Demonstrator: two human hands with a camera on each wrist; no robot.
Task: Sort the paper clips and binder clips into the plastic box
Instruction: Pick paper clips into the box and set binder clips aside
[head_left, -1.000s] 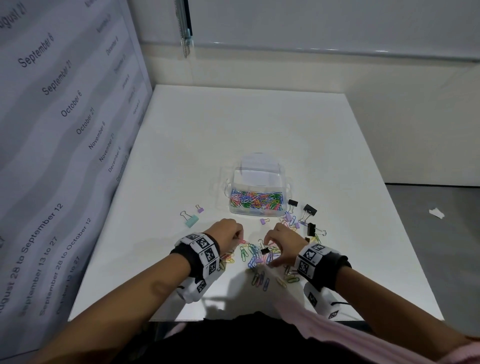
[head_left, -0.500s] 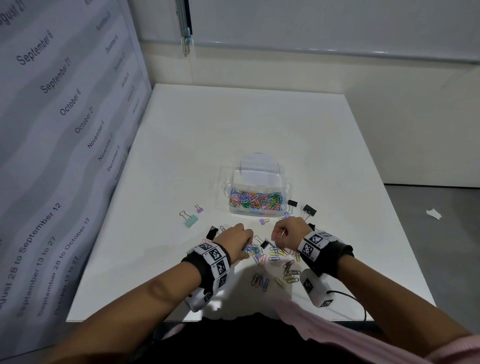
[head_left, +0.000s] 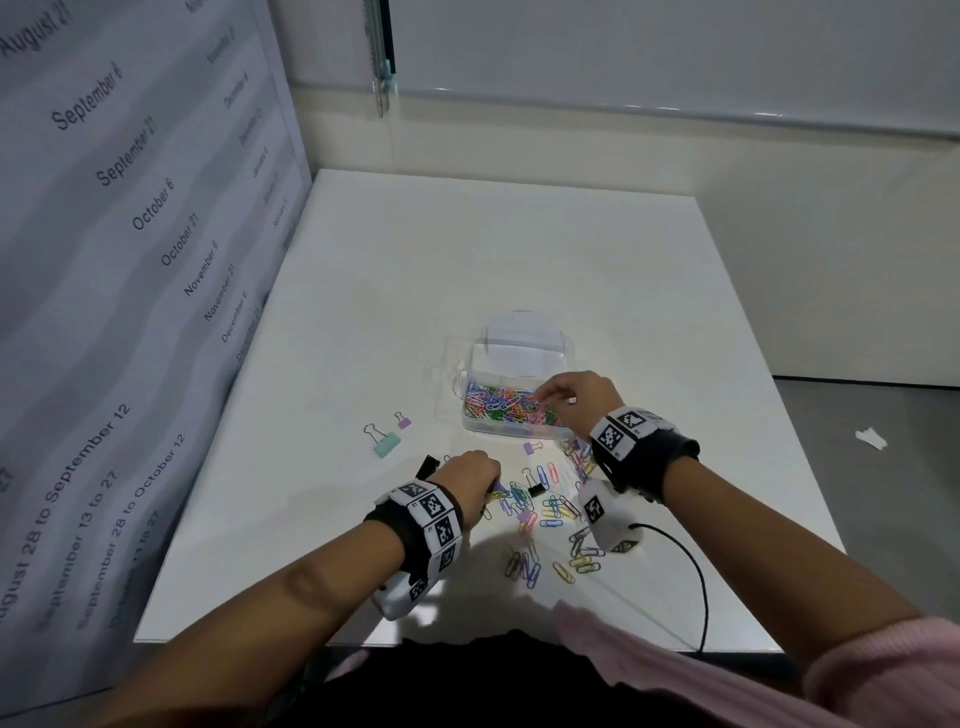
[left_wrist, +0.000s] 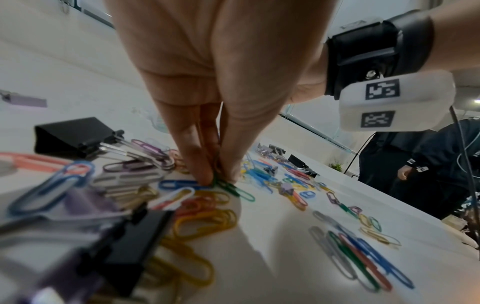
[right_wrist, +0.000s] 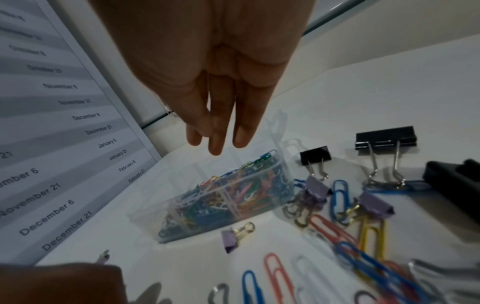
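Clear plastic box (head_left: 511, 415) holds colourful paper clips (head_left: 506, 402).

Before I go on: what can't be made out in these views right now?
- Head view: whether the right hand over the plastic box holds anything; too small.
- Right wrist view: the fingers show nothing held; fingertips blurred.
- Left wrist view: how many paper clips the left hand pinches; fingertips cover them.

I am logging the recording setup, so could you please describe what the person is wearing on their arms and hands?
Both hands, the left hand and right hand, are bare. Each wrist carries a black strap with a white band of square black-and-white markers. A white camera block with similar markers hangs under each wrist; a black cable runs from the right one. A pink sleeve is pushed up the right arm.
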